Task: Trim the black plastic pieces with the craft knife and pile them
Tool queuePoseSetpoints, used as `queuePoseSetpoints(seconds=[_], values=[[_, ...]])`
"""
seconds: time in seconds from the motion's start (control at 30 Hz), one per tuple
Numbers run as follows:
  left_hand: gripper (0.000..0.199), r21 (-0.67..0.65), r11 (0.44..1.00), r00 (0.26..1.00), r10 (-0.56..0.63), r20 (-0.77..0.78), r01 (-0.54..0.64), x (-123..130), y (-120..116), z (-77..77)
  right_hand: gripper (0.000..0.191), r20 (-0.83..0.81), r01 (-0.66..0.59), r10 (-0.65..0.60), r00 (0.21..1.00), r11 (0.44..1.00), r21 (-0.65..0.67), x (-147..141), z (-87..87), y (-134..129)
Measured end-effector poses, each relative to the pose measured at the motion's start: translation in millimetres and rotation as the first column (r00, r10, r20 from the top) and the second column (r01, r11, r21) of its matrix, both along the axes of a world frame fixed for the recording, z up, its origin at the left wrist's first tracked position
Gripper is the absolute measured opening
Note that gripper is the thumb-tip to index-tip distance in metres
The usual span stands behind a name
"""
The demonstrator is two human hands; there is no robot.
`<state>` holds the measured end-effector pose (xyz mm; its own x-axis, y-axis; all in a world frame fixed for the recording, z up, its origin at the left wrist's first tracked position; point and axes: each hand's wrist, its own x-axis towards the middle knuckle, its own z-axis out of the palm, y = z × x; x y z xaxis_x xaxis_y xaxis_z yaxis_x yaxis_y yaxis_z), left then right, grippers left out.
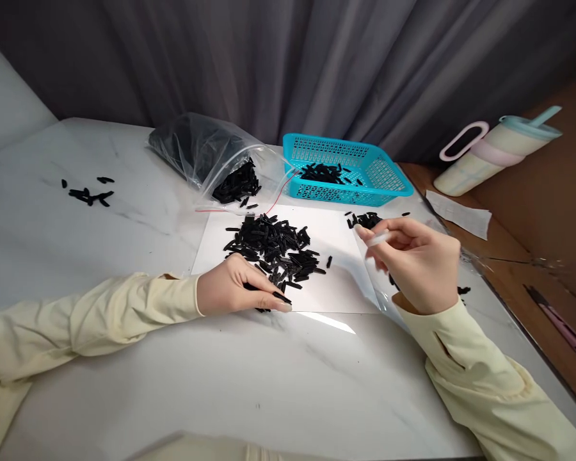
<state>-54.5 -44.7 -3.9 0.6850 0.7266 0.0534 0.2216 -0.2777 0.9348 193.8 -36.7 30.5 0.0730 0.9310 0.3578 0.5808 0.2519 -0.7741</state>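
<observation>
My left hand (244, 286) pinches a small black piece (282, 298) between thumb and fingertips at the front edge of a white sheet (326, 298). More black pieces show beneath its fingers. Just behind it, a loose pile of black pieces (273, 240) lies on the sheet. My right hand (408, 253) is raised at the right with its fingers closed round a small whitish translucent item (378, 239), too small to name. Beyond its fingertips is a smaller heap of black pieces (365, 220).
Behind the pile, a clear zip bag (187, 144) spills black pieces beside a blue basket (384, 189) holding some. A few lie at far left (91, 197). At right are a tumbler (480, 163), a white paper (461, 214) and a pink-handled cutter (564, 326).
</observation>
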Motion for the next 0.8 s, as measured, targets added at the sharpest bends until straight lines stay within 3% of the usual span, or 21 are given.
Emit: queuePoseSetpoints(seconds=[0.1, 0.17, 0.27, 0.37, 0.6, 0.8], values=[[0.02, -0.067, 0.997, 0.999, 0.034, -0.029, -0.036, 0, 0, 1.0, 0.04, 0.095, -0.073, 0.094, 0.991, 0.976, -0.204, 0, 0.7, 1], [0.02, -0.123, 0.99, 0.997, 0.07, -0.03, -0.074, 1, 0, 1.6, 0.047, 0.099, -0.189, 0.239, 0.966, 0.913, -0.362, 0, 1.1, 2], [0.021, -0.184, 0.979, 0.996, 0.081, -0.031, -0.085, 2, -1, 2.4, 0.046, 0.088, -0.304, 0.393, 0.915, 0.816, -0.491, 2, 0.5, 3], [0.021, -0.17, 0.982, 0.996, 0.073, -0.042, -0.079, 2, 0, 2.3, 0.036, 0.072, -0.373, 0.475, 0.877, 0.767, -0.522, 7, -0.8, 4], [0.02, 0.089, 0.992, 0.996, 0.092, 0.007, -0.093, 2, -3, -3.9, 0.025, 0.094, -0.392, 0.551, 0.829, 0.693, -0.605, 12, 3.6, 4], [0.013, 0.331, 0.935, 0.985, 0.086, 0.149, -0.132, 3, -6, -6.6, 0.019, 0.048, -0.339, 0.45, 0.892, 0.735, -0.588, -3, 22.1, -4]])
